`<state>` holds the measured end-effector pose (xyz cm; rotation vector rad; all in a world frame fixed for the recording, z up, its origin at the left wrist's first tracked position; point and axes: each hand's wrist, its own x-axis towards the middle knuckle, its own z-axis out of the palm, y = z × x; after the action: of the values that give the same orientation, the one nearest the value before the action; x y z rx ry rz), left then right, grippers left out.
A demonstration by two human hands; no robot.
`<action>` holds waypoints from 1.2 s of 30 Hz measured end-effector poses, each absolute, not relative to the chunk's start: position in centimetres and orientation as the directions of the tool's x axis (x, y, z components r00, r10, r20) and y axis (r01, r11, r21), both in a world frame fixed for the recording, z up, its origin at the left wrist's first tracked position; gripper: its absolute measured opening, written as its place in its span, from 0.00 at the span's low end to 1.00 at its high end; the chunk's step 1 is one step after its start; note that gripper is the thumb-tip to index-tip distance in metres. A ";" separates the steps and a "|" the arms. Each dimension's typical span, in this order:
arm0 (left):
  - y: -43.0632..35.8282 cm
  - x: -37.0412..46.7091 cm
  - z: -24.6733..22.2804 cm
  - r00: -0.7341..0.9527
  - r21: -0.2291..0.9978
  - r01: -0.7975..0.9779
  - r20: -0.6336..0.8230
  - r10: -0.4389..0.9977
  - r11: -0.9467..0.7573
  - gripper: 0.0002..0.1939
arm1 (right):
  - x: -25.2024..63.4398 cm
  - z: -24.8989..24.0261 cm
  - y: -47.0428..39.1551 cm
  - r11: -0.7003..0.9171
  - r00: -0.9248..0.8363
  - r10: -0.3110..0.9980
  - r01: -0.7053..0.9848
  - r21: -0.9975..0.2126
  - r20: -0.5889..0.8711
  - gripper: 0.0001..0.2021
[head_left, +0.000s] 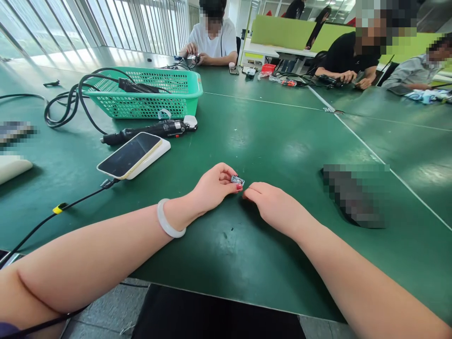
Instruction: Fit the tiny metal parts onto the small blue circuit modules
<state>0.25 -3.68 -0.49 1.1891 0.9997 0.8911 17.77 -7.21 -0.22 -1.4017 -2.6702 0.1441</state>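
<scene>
Between thumb and fingers, my left hand pinches a small pale rectangular piece with dark markings, too small to make out further. Just to the right of that piece, my right hand is closed, its thumb and fingertips together near the table surface; whatever they hold, if anything, is hidden. Both hands are low over the green tabletop, a small gap between them. A white bracelet circles the left wrist.
A phone on a white block, a black corded tool and a green basket stand at the left. At the right lies a dark blurred object. People sit across the table.
</scene>
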 end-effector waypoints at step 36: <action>-3.6 -0.1 -0.4 0.299 0.993 0.052 -0.117 0.947 0.107 0.15 | 16.8 -0.9 -7.3 0.359 -0.323 0.932 0.889 -0.284 0.167 0.11</action>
<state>-0.09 -3.61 -0.45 1.2805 1.0576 0.8845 16.80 -7.31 -0.88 -1.6129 -2.3259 0.2012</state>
